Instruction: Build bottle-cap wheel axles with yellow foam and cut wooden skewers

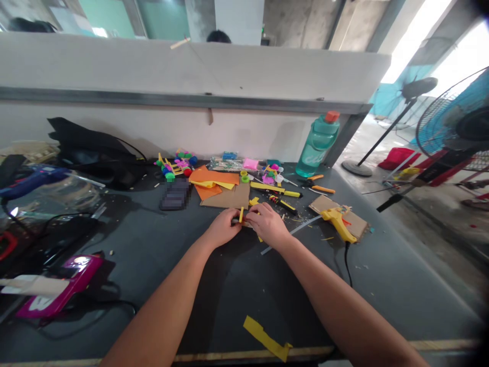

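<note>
Clutter rings the work on the dark bench (233, 290). Just beyond the hands lie one piece of cardboard (233, 197), orange sheets (212, 175) overlapping so that I cannot count them, and a folded yellow sheet (214, 184) on top. To the right of these lie two yellow-and-black cutters (294, 193), with two small yellow-green rings (244, 179) and one pink packet (250, 163) near them. Farther right come one pair of orange-handled pliers (323, 189) and one teal bottle (315, 145).

The left hand (224, 226) has a nearly closed grip, thumb and fingers pinching a small yellow piece (241, 214), which stands upright between the two hands, just above the bench. The right hand (267, 224) has its fingers bunched close beside it; they hide what they meet, so I cannot tell whether that grip has hold of anything.

One long pale stick (300, 227) slants close to the right wrist, in the way on that side, and leads up toward one yellow glue gun (340, 224) on a second cardboard piece (361, 226). One yellow strip (263, 336) lies at the near edge, between the forearms.

On the left are one blurred dark rectangular object (175, 194), one black bag (91, 153) and one magenta device (72, 285). Two fans (471, 122) stand on the floor at right.
</note>
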Action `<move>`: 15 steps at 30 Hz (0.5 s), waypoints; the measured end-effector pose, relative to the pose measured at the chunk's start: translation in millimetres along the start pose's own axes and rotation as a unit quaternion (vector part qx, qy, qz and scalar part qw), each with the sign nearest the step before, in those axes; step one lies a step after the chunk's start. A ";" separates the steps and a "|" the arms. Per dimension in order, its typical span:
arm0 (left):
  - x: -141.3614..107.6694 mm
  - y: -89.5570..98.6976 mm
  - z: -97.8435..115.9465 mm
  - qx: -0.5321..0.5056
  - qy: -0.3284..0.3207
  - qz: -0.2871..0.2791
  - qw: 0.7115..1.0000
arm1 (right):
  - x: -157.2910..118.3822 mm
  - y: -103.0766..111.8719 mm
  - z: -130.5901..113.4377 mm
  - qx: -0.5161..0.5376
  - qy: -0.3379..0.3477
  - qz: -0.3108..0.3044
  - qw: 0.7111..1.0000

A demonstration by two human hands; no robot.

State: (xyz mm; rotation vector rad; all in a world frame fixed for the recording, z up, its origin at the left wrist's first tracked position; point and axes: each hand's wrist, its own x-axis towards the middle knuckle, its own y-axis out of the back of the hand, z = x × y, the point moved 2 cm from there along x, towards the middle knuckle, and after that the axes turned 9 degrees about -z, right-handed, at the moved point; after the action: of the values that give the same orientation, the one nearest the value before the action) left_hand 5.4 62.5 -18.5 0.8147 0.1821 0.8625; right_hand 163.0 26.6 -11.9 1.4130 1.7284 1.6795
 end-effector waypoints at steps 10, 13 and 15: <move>-2.1 1.9 1.8 -0.019 0.013 0.003 1.000 | -0.9 2.0 1.6 0.052 0.001 0.026 0.998; -2.6 3.2 1.4 -0.027 0.022 0.004 0.999 | -0.8 1.5 3.3 0.067 -0.011 0.036 0.997; -2.8 3.8 0.7 -0.031 0.025 0.002 0.999 | -1.0 1.3 4.0 0.075 -0.014 0.039 0.996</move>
State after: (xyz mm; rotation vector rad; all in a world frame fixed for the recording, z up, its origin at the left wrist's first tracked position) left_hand 1.6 61.5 -15.7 0.7365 0.1978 0.8881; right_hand 167.1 27.7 -12.1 1.5822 1.8381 1.5889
